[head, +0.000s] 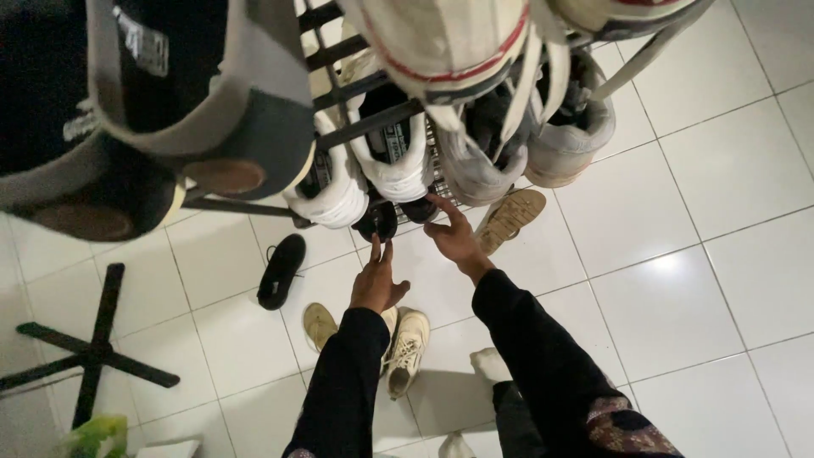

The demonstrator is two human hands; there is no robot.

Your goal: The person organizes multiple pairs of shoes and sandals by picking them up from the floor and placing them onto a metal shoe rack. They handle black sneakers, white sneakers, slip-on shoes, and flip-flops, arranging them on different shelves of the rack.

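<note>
Shoes fill the rack (373, 119) at twelve o'clock. Just below it on the floor (721, 254) a shoe (377, 219) lies before the left hand (376, 284); a sandal (509, 219) lies at two o'clock of the right hand (458, 242). A sneaker (407, 348) lies at six o'clock.

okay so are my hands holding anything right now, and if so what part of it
Nothing is held. The left hand is open with fingers spread, and the right hand reaches with open fingers toward the black shoes low on the shoe rack, not gripping them.
</note>
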